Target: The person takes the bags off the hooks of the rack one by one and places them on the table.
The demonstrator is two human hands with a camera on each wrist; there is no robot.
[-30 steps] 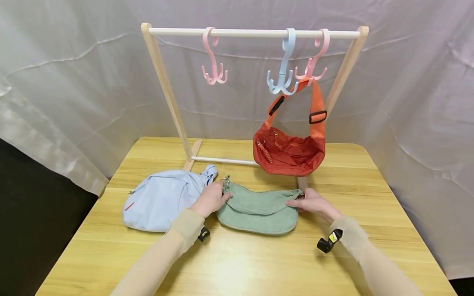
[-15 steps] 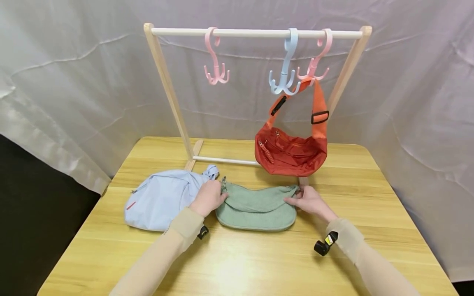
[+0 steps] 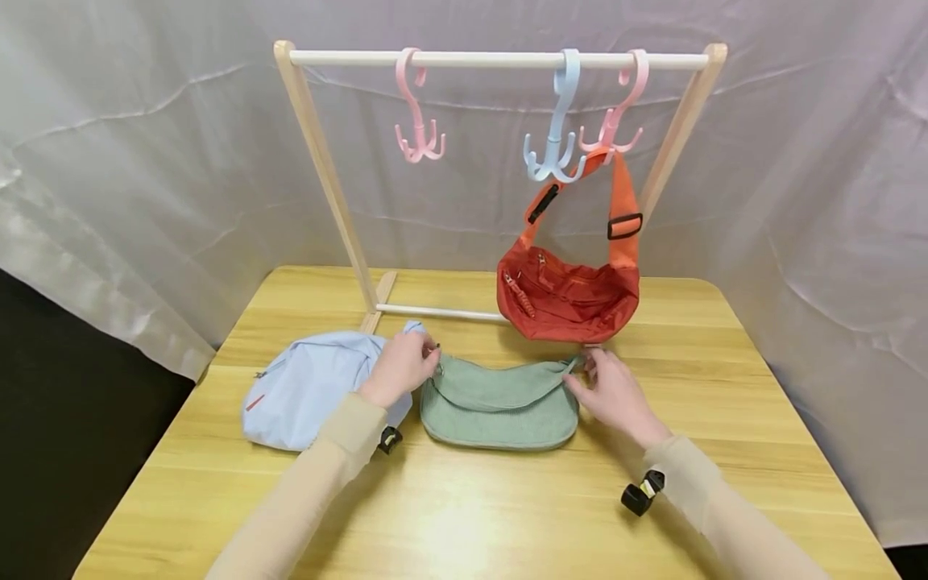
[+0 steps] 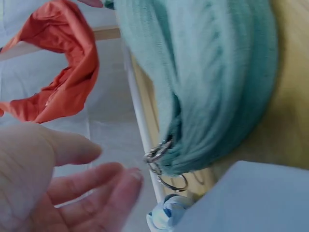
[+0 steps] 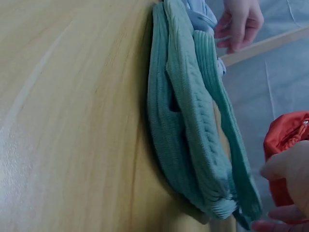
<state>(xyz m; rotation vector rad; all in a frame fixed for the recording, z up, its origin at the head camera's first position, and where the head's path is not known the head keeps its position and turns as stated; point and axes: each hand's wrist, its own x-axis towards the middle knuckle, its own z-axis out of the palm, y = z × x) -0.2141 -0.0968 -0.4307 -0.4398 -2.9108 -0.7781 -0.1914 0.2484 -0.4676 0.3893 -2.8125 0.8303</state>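
A green corduroy shoulder bag [image 3: 500, 423] lies flat on the wooden table in the head view. My left hand [image 3: 401, 364] hovers over its left end, beside the metal rings [image 4: 158, 153]. The left wrist view shows that hand's thumb and fingers apart, with nothing between them. At the bag's right end is my right hand [image 3: 615, 395], its thumb and fingers spread. In the right wrist view its fingertips [image 5: 263, 226] are right at the end of the bag's strap [image 5: 231, 126]. A light blue bag [image 3: 312, 387] lies left of the green one, partly behind my left forearm.
Behind the bags stands a wooden rack with a white top rail [image 3: 486, 60]. On it hang a left pink hook [image 3: 418, 121], a blue hook [image 3: 557, 133] and a right pink hook [image 3: 612, 121]. A red bag [image 3: 569, 298] hangs by its orange strap at the right.
Both hands have let go of the green bag's ends, and their fingers have opened. The left hand has risen slightly up and left. The green bag has settled flatter on the table.
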